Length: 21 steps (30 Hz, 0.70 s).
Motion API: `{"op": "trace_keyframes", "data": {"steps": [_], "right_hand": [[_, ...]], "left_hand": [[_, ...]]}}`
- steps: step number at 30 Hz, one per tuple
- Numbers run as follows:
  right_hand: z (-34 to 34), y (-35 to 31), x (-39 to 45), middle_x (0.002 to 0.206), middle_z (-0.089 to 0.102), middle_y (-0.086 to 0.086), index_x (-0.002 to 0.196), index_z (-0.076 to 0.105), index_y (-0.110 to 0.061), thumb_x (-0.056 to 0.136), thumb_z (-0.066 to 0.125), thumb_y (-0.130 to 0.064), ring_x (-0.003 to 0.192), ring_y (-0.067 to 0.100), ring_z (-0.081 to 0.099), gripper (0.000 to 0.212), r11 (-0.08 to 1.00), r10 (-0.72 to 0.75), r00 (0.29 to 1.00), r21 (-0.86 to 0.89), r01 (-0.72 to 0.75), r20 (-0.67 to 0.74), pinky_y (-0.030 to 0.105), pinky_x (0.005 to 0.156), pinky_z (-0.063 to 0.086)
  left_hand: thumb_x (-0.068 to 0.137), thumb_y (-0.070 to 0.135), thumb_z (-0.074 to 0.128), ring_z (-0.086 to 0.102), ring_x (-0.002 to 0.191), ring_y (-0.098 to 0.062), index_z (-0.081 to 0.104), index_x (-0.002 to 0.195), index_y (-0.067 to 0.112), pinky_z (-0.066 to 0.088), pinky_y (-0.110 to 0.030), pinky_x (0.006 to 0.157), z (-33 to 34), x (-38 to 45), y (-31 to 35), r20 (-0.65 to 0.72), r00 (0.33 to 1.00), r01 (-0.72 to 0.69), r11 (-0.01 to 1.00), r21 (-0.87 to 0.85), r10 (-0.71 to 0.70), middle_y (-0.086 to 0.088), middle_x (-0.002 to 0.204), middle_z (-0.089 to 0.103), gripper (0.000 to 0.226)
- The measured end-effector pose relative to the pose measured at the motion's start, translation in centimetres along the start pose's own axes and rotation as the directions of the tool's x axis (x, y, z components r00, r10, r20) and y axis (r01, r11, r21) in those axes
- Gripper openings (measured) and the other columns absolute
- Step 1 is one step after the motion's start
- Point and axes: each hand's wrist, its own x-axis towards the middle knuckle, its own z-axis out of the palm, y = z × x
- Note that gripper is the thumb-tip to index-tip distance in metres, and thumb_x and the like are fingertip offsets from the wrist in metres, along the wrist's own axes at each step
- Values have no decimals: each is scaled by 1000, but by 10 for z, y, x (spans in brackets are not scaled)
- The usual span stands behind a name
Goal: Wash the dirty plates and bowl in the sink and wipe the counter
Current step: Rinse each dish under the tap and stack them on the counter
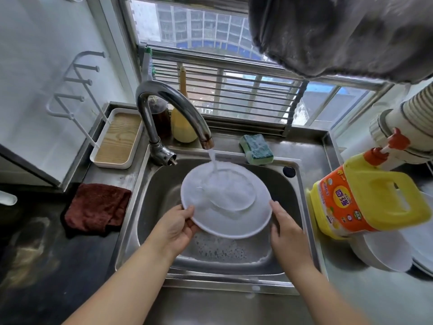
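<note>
We hold a white plate (230, 219) tilted over the sink (293, 191) under the running tap (173, 106); left hand (174, 227) grips its near-left rim, thumb on top; right hand (284, 227) clasps its right edge.

**Plate under running water, bowl waiting at the side**

A white round plate (230, 214) is tilted over the steel sink (293, 200), its underside and foot ring facing up, water from the tap splashing across it. Soapy bubbles lie on the sink floor below. A white bowl (386, 252) sits on the counter (346, 277) right of the sink, beside more white plates (421, 263).
</note>
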Motion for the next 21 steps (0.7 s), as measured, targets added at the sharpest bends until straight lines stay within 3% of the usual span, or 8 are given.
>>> {"op": "trace_keyframes", "data": {"steps": [2,4,7,9,14,16,19,21], "right_hand": [[-1,-5,6,136,55,-3,142,42,-25,99,47,-13,126,21,50,44,921,328,940,189,-341,97,35,105,38],[2,-12,15,125,61,2,130,55,-20,101,42,-23,118,22,55,32,658,513,811,477,-582,282,41,97,49],[11,-18,30,104,69,11,117,62,-7,103,37,-21,96,21,64,31,215,535,709,738,-639,459,32,72,56],[14,-19,39,101,68,12,119,59,-4,104,35,-15,89,20,64,30,58,518,689,782,-620,508,29,63,59],[19,-23,55,93,62,11,119,54,-7,102,27,1,81,20,58,33,-91,538,649,802,-590,538,24,49,55],[22,-24,58,92,61,11,112,57,-4,95,23,11,82,21,57,40,-77,552,651,809,-583,521,31,61,57],[22,-22,62,91,60,13,90,58,-1,88,19,19,81,24,57,44,-72,557,650,809,-583,517,42,96,45],[18,-21,63,87,61,15,83,57,-1,90,21,19,76,25,60,42,-84,547,655,813,-576,521,41,95,45]], "left_hand": [[100,4,41,65,80,-22,58,109,3,60,-28,57,-6,2,3,29,998,-58,998,21,57,-13,88,69,20],[99,6,42,68,77,-19,62,105,8,60,-28,61,-10,1,6,78,992,-105,992,67,100,-9,87,71,21],[99,9,45,70,76,-16,63,109,13,59,-28,62,-10,2,11,147,980,-149,985,88,135,-6,91,73,22],[98,9,45,70,76,-15,62,111,14,59,-27,63,-9,3,14,171,974,-165,983,84,149,-4,90,73,22],[96,2,46,71,76,-16,64,105,10,59,-28,67,-7,4,22,225,964,-175,978,118,145,-7,88,74,22],[93,-3,47,71,74,-18,65,101,7,59,-27,66,-7,3,26,236,962,-167,979,121,135,-9,86,73,22],[95,9,48,69,73,-18,64,98,10,59,-28,64,-8,1,32,259,960,-146,977,158,102,-8,84,71,17],[98,18,46,68,72,-16,65,102,9,58,-27,62,-7,2,36,238,967,-145,967,210,93,-7,85,70,21]]}}
